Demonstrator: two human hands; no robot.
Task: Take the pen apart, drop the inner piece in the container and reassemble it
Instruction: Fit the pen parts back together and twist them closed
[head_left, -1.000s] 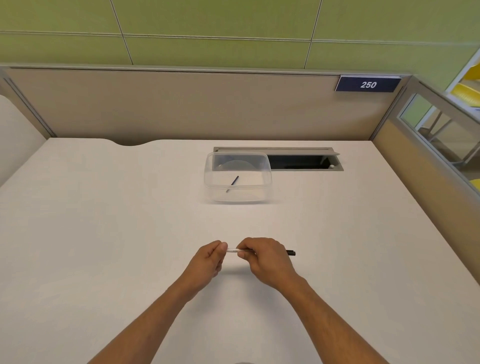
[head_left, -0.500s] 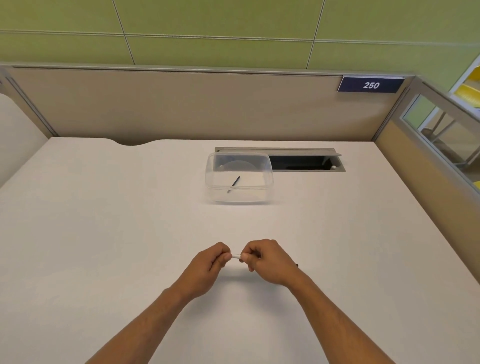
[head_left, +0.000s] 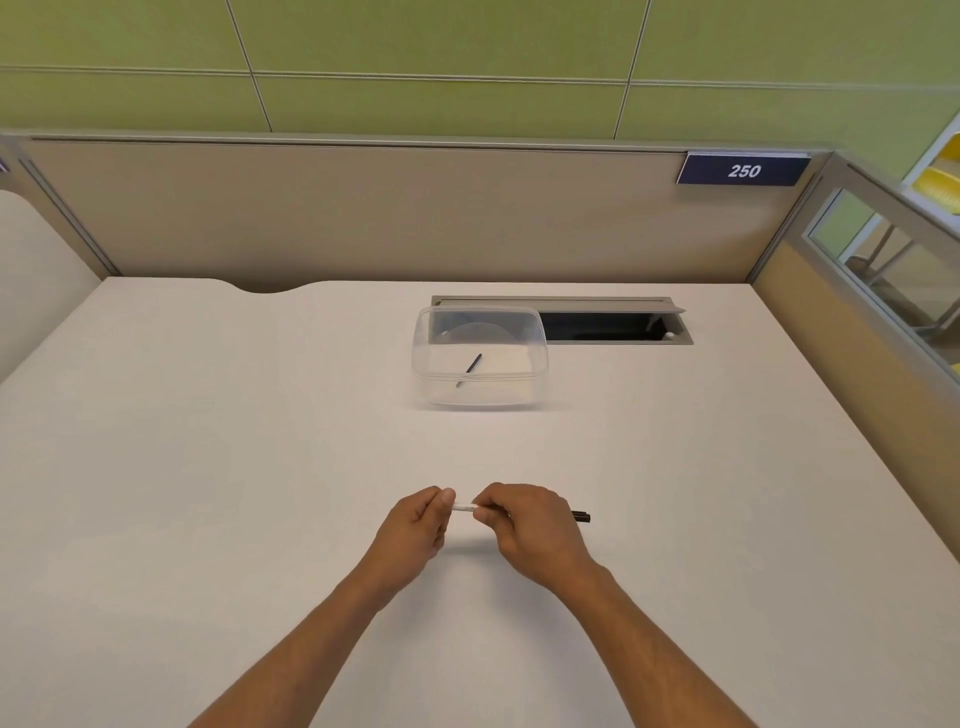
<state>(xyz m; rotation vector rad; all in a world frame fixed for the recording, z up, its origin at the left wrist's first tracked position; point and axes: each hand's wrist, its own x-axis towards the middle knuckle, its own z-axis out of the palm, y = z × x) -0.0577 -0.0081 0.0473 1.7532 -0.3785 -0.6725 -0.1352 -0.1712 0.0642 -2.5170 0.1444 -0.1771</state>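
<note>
I hold a white pen (head_left: 464, 507) level just above the desk, one hand at each end. My left hand (head_left: 418, 527) pinches its left end. My right hand (head_left: 530, 525) is closed over the rest of the barrel, and the pen's black end (head_left: 582, 516) sticks out to the right of that hand. A clear plastic container (head_left: 480, 358) stands farther back at mid-desk, well beyond both hands. A thin dark inner piece (head_left: 469, 370) lies slanted on its bottom.
The white desk (head_left: 208, 467) is walled by beige partitions at the back and right. An open cable slot (head_left: 608, 325) in the desk lies just behind and right of the container. A sign reading 250 (head_left: 744, 170) hangs on the back partition.
Both hands stayed on the pen. The right hand shifted slightly along the barrel, so the black end shows again after being nearly hidden half a second ago.
</note>
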